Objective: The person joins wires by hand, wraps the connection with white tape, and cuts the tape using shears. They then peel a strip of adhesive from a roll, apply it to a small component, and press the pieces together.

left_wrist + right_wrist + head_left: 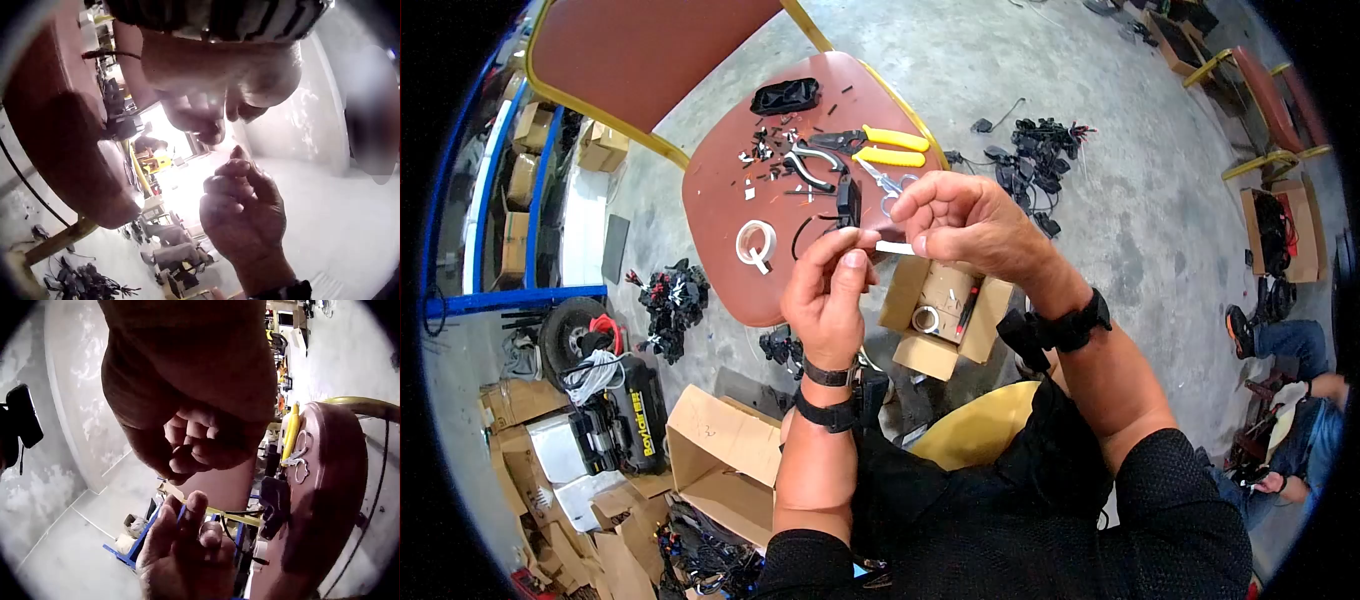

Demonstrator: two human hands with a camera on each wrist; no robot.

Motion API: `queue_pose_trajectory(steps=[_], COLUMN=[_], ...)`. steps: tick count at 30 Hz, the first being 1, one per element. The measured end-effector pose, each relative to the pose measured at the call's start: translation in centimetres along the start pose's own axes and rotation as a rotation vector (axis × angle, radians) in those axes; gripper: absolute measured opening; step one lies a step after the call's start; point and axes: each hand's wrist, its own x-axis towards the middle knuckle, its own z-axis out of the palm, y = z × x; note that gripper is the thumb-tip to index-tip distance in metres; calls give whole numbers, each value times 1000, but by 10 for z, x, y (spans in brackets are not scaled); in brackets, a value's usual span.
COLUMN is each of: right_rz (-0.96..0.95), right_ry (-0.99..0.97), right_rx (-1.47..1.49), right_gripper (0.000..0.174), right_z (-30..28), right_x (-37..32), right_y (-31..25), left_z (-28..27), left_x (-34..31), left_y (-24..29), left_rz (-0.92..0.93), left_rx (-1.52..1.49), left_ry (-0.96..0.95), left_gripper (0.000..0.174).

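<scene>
Above the chair seat, a short white strip of tape [895, 247] stretches between my two hands in the head view. My right hand [975, 228] pinches its right end between thumb and forefinger. The forefinger and thumb of my left hand [830, 295] pinch at the other end. Both wrist views show the fingertips of the two hands close to each other, the left hand [212, 75] over the right hand [244, 215] in the left wrist view. Behind my hands on the seat lie a black box-shaped part [848, 203] with a cable and a roll of white tape [756, 243].
The red chair seat [720, 275] also bears scissors [885, 185], yellow-handled pliers [895, 157], grey-handled pliers [810, 165], a black case [785, 97] and scraps. A cardboard box [935, 360] stands below my hands. Black cable bundles [1040, 165] lie on the floor. Another person [1300, 440] sits at right.
</scene>
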Motion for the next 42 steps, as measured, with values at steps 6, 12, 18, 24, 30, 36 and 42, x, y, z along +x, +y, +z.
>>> queue_pose_trajectory(steps=[6,12,18,24,30,36,42], right_rz=[0,3,28,-69,52,54,113], right_ry=[-39,-48,30,64,19,50,134], right_rx=[-116,-174,-266,-454,-566,-520,-240], right_gripper=[24,23,25,18,10,10,11], right_z=[1,1,1,-4,14,18,25], right_x=[2,2,2,5,9,20,36], right_y=[3,6,6,20,22,25,36], left_z=[-5,-10,-9,-8,-8,-13,-35], left_x=[-2,-3,-5,-5,-5,-3,21], left_y=[-5,-10,-8,-7,-6,-1,-1], left_rz=[-189,-166,-152,-83,-94,-120,257], left_rx=[-170,-187,-84,8,19,79,690], left_ry=[-77,-47,92,77,48,141,217], left_gripper=[28,30,29,28,31,29,32])
